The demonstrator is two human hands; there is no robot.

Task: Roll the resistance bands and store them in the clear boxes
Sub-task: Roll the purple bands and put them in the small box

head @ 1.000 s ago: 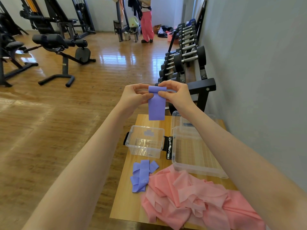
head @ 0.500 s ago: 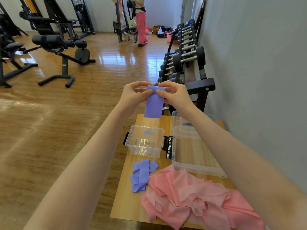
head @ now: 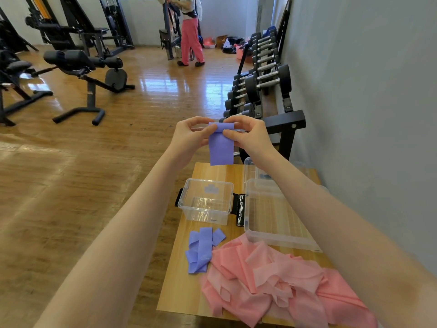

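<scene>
Early stage: left hand [head: 189, 136] and right hand [head: 248, 136] pinching half-rolled purple band [head: 221, 147], small clear box [head: 205, 201] below holding no bands, purple pile [head: 201, 252] and pink pile [head: 272, 280] nearer the body unrolled.

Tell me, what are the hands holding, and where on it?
Both hands, left hand and right hand, pinch the purple band at its rolled top end; the loose tail hangs down.

Bright daylight came from top-centre windows, glare streaked the wooden floor [head: 165, 86], edges bowed by wide-angle distortion
</scene>
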